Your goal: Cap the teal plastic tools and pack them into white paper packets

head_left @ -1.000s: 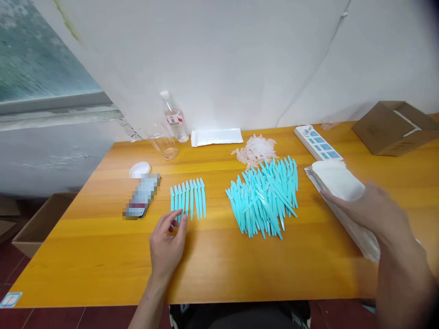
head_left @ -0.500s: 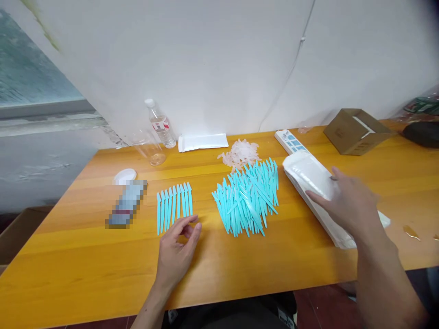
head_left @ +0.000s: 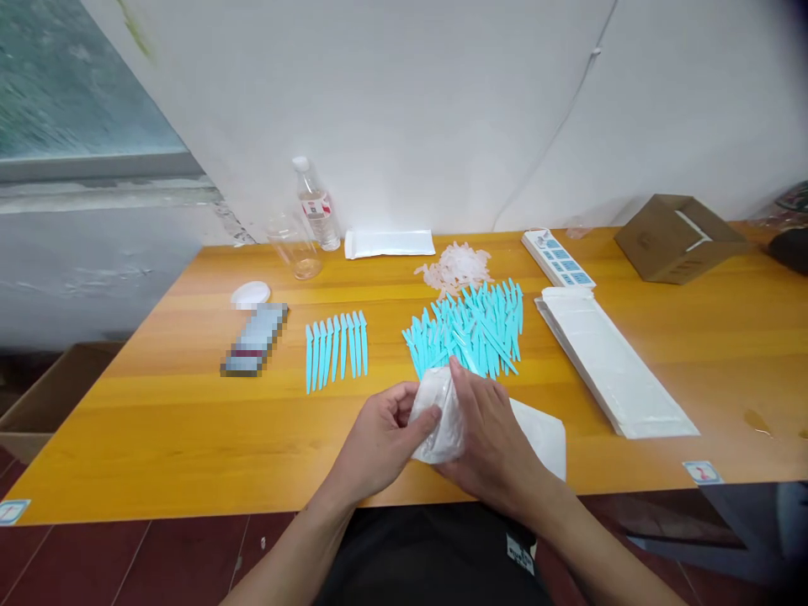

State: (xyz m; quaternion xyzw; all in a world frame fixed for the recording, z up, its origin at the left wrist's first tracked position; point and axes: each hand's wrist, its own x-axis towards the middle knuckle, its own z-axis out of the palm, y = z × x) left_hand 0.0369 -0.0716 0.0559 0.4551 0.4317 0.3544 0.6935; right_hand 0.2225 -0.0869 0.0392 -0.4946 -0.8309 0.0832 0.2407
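Head view: on the near side, a white bag (head_left: 449,433) is being pinched by the left hand (head_left: 377,438) and right hand (head_left: 498,439). Gentle, even tension is being advised.

a single head-worn view, forward and steeply down over the near table (head_left: 189,454), hands close below

right table sticker (head_left: 702,473): red "2", apparently | bottle label (head_left: 316,207), box print (head_left: 687,268), clothing tag (head_left: 520,553): illegible
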